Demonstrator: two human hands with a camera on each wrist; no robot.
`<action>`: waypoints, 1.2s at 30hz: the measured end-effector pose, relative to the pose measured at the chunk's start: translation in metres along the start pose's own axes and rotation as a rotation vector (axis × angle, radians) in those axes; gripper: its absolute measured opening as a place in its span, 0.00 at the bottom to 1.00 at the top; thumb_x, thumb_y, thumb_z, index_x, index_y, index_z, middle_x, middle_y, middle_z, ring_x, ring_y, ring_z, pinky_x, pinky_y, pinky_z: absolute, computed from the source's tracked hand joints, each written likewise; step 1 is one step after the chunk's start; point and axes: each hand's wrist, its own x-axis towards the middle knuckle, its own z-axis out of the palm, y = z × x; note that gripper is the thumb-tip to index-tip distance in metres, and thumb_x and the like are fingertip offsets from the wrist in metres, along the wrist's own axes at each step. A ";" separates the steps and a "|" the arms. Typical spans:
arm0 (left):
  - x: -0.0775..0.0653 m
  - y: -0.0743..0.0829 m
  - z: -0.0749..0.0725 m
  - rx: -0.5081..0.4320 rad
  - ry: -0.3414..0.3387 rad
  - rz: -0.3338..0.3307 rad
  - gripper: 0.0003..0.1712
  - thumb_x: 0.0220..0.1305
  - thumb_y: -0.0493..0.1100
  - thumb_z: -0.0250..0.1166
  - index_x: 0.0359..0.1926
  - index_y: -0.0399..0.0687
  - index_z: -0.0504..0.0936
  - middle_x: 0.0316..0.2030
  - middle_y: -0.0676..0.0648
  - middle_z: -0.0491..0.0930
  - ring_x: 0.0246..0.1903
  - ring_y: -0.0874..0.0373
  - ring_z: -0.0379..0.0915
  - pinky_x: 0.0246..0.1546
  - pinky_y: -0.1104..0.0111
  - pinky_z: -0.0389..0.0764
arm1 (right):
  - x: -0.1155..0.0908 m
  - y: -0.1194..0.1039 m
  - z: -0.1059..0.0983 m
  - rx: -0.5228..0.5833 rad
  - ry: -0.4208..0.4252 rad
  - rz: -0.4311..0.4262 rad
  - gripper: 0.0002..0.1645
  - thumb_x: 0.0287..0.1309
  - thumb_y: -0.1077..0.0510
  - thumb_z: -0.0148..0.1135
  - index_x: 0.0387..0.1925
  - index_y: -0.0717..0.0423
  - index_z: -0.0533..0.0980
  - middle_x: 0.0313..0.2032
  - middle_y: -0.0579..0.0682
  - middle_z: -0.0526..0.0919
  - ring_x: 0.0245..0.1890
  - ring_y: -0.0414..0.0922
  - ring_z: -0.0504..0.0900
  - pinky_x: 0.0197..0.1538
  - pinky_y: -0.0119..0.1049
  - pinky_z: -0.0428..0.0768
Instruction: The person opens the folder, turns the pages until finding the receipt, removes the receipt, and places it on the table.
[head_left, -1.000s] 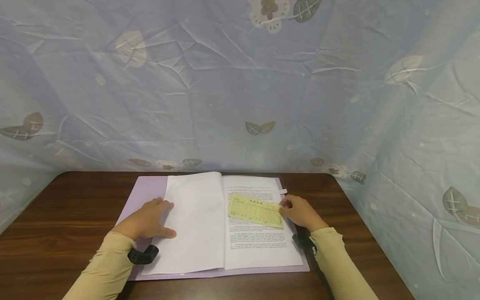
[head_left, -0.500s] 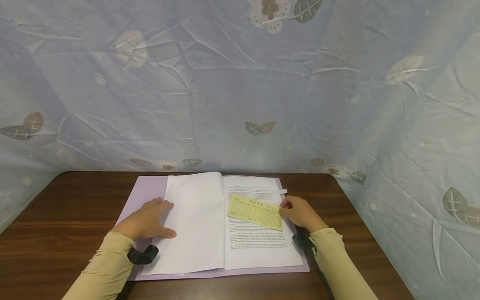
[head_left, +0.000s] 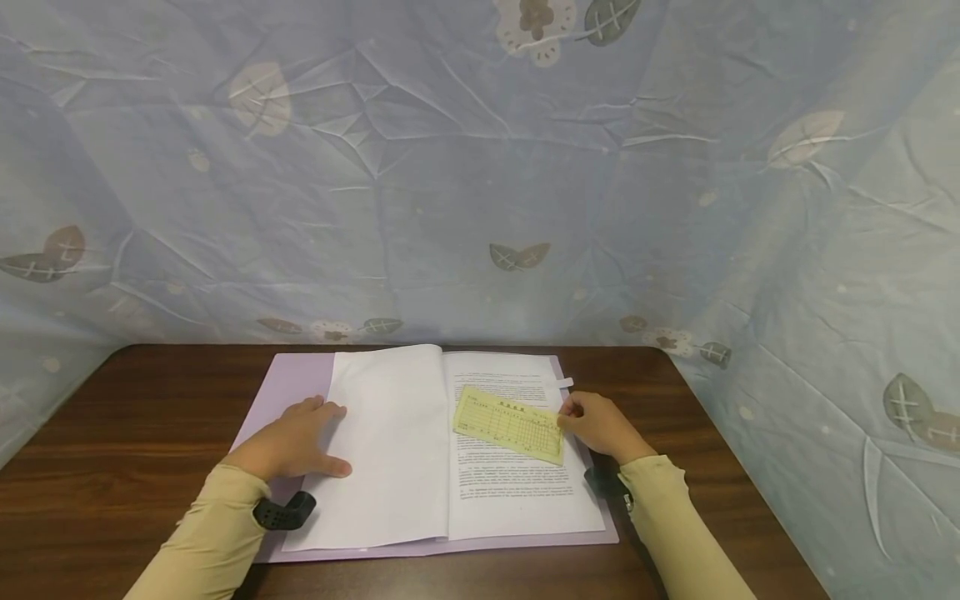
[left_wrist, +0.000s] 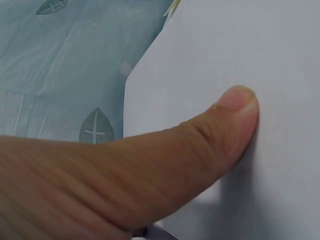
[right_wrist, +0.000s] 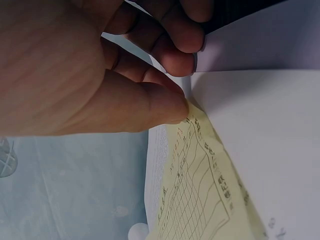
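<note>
A yellow printed form slip (head_left: 510,423) lies tilted over the printed right-hand page (head_left: 517,508) of an open document. My right hand (head_left: 602,427) pinches the slip's right end between thumb and forefinger. In the right wrist view the thumb presses on the slip's edge (right_wrist: 200,185), and the other fingers curl loosely beside it. My left hand (head_left: 296,440) rests with spread, straight fingers on the blank turned page (head_left: 390,450) at the left. Seen from the left wrist, the thumb (left_wrist: 235,115) lies on that white sheet.
The papers sit in a lavender folder (head_left: 300,375) on a dark brown wooden table (head_left: 112,467). A small white tab (head_left: 565,383) sticks out at the folder's right edge. Behind the table hangs a patterned bluish cloth (head_left: 450,183), which continues down the right side.
The yellow slip has shifted slightly left, and its right end sits a little lower. Both hands stay almost in place.
</note>
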 end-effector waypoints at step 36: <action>0.001 0.000 0.000 0.011 -0.004 -0.001 0.59 0.47 0.63 0.81 0.71 0.33 0.69 0.71 0.17 0.56 0.70 0.19 0.52 0.65 0.29 0.61 | 0.002 0.003 -0.005 0.042 0.078 -0.048 0.04 0.67 0.60 0.64 0.40 0.57 0.80 0.35 0.51 0.80 0.33 0.46 0.77 0.34 0.36 0.75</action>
